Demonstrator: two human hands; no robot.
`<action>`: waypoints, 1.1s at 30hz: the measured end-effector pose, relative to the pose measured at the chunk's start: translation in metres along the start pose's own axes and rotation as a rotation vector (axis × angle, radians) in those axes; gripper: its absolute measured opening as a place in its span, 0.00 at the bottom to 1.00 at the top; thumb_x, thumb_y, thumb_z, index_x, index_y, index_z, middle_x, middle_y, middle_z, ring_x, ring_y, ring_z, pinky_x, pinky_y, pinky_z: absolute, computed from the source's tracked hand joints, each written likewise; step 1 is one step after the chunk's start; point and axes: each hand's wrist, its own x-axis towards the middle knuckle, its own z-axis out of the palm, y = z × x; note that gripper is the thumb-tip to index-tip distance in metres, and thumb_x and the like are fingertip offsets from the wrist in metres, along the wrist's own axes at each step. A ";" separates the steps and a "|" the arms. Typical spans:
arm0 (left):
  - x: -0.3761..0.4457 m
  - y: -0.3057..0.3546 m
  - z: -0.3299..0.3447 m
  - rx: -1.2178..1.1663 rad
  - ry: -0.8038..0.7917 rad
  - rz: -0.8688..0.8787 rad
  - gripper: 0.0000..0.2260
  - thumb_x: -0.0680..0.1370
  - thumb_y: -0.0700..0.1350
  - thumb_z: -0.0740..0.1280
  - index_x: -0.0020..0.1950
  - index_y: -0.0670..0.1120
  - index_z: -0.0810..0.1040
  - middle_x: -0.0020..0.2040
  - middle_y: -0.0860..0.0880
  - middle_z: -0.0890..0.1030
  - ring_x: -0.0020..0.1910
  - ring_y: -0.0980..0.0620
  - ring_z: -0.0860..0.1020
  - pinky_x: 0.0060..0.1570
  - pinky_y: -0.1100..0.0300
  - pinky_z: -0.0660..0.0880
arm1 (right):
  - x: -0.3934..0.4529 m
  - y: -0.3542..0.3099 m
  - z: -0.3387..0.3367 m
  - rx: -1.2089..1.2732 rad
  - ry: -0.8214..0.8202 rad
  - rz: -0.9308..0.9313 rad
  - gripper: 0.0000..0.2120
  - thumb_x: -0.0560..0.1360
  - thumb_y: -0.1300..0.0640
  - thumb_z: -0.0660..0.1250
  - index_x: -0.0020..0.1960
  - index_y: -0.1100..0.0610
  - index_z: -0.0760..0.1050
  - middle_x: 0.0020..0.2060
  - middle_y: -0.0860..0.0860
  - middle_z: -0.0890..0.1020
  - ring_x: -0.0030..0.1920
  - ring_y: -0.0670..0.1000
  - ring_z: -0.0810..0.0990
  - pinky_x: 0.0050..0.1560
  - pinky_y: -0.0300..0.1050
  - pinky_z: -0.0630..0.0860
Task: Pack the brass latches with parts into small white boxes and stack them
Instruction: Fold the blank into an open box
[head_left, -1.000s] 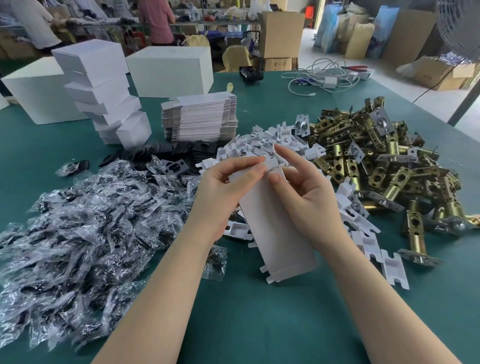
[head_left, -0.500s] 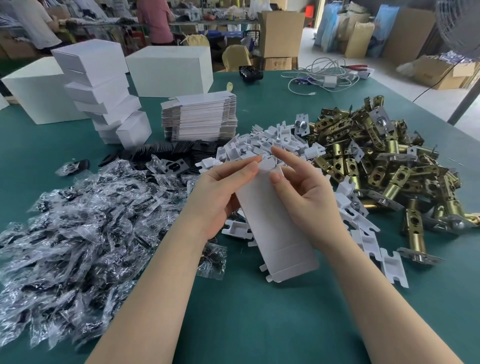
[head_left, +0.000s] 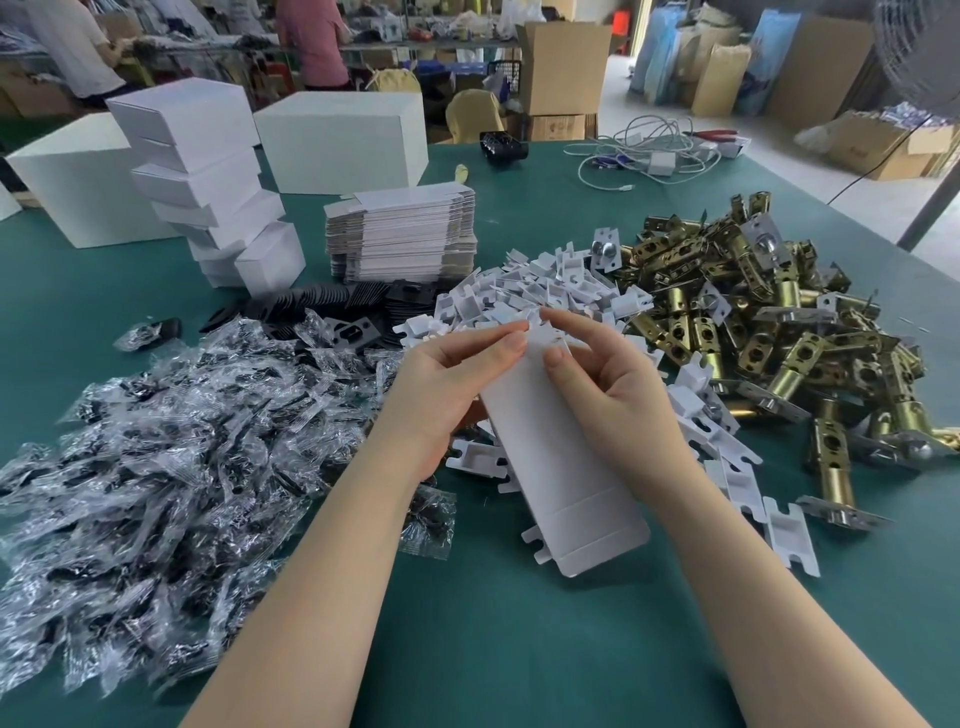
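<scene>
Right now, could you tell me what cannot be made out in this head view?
- Far end of the flat white box blank: hidden by the fingertips of the left hand and right hand.
- Contents of the clear parts bags: blurred by glare.
- Fan: cut off by the right edge.

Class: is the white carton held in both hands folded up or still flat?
Flat: the carton shows one unfolded face; both hands pinch its top.

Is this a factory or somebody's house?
Most likely a small packing workshop. A big pile of brass latches, a stack of flat box blanks and finished white boxes cover the table, with cardboard cartons behind.
</scene>
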 end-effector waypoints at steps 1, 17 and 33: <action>0.000 -0.001 0.000 0.024 -0.004 0.003 0.09 0.69 0.53 0.76 0.48 0.55 0.88 0.44 0.54 0.86 0.40 0.59 0.82 0.35 0.64 0.77 | 0.000 0.000 -0.001 -0.005 -0.004 0.006 0.14 0.81 0.56 0.64 0.65 0.46 0.75 0.38 0.59 0.83 0.33 0.47 0.72 0.33 0.37 0.68; 0.014 -0.003 -0.017 -0.334 0.467 0.067 0.06 0.74 0.44 0.74 0.48 0.50 0.80 0.48 0.50 0.84 0.46 0.51 0.83 0.37 0.56 0.81 | -0.001 0.004 0.002 -0.913 0.538 -0.691 0.08 0.77 0.53 0.71 0.52 0.57 0.82 0.47 0.52 0.83 0.46 0.54 0.78 0.49 0.49 0.68; 0.013 -0.027 0.008 -0.450 0.237 -0.161 0.15 0.81 0.39 0.65 0.68 0.41 0.74 0.48 0.44 0.85 0.41 0.50 0.84 0.38 0.58 0.81 | 0.000 0.025 0.011 -0.349 -0.014 -0.156 0.15 0.75 0.42 0.64 0.62 0.39 0.73 0.78 0.47 0.56 0.70 0.24 0.51 0.58 0.16 0.53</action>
